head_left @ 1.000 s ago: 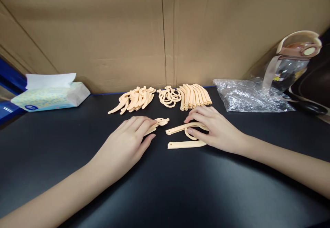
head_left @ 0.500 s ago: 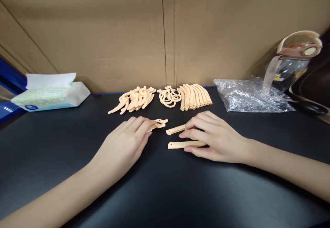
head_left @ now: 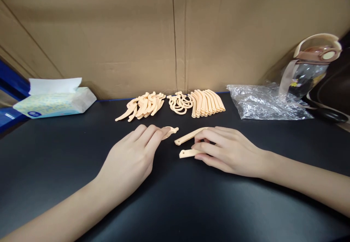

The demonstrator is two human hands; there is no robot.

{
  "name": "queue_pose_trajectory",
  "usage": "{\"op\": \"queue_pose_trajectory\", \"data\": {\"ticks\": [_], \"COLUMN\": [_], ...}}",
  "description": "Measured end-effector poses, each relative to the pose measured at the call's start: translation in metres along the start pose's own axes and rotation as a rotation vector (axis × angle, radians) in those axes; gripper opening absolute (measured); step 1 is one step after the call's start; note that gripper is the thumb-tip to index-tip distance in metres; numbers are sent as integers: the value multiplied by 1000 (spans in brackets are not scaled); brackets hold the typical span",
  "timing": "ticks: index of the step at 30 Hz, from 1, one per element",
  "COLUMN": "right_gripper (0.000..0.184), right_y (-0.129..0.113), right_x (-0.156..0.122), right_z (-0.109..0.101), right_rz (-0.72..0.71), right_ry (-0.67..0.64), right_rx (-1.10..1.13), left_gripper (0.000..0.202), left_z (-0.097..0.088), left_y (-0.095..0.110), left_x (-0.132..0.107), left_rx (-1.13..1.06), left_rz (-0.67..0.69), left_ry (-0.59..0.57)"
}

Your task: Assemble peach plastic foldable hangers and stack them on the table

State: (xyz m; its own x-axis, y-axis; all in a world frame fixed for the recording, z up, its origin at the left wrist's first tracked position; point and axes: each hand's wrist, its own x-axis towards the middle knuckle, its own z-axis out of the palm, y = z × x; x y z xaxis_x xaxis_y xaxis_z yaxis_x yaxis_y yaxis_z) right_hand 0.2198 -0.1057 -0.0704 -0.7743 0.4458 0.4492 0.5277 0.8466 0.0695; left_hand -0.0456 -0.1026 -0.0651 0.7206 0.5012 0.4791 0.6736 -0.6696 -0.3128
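R fingers (head_left: 207, 148) shifted; prob. pinching nearer strip (head_left: 188, 153).

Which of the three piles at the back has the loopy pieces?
The middle pile, between the other two. Its pieces curve into loops, while the left pile has wavy pieces and the right pile has long, bent strips side by side.

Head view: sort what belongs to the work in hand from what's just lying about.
Part of the work:
small part, in the left hand
near strip, in the right hand
far strip, just behind it
likely, by matching colour: wavy parts, rings, strip row

Lying about, it seems:
tissues
bag
bottle
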Motion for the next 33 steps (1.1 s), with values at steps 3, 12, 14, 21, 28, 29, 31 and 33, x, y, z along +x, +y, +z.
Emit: {"op": "queue_pose_trajectory", "data": {"ticks": [3,12,14,21,28,29,31,33], "right_gripper": [26,27,28,24,24,24,25,25], "right_y": [1,0,-1,-5,-7,-7,-7,-7], "right_x": [1,3,3,3,3,3,2,2], "right_z": [0,0,-1,-4,-8,-7,-6,-5], "right_rz": [-32,-43,-59,-118,-137,-132,-121,-119], "right_ry": [44,96,110,145,170,159,149,155], "right_rx": [-57,-131,-177,-270,-257,-237,-206,-189], "left_gripper": [37,25,27,25,25,25,26,27], "left_z": [0,-2,-3,-7,-11,-11,-11,-11], "left_y": [2,11,13,15,16,16,16,15], "left_x": [-1,0,-1,-2,-5,-6,-7,-7], "left_rx": [19,-35,-23,-97,-230,-240,-252,-277], "left_rz": [-33,-119,-121,-36,23,18,15,23], "left_ry": [17,86,90,117,101,96,97,106]}}
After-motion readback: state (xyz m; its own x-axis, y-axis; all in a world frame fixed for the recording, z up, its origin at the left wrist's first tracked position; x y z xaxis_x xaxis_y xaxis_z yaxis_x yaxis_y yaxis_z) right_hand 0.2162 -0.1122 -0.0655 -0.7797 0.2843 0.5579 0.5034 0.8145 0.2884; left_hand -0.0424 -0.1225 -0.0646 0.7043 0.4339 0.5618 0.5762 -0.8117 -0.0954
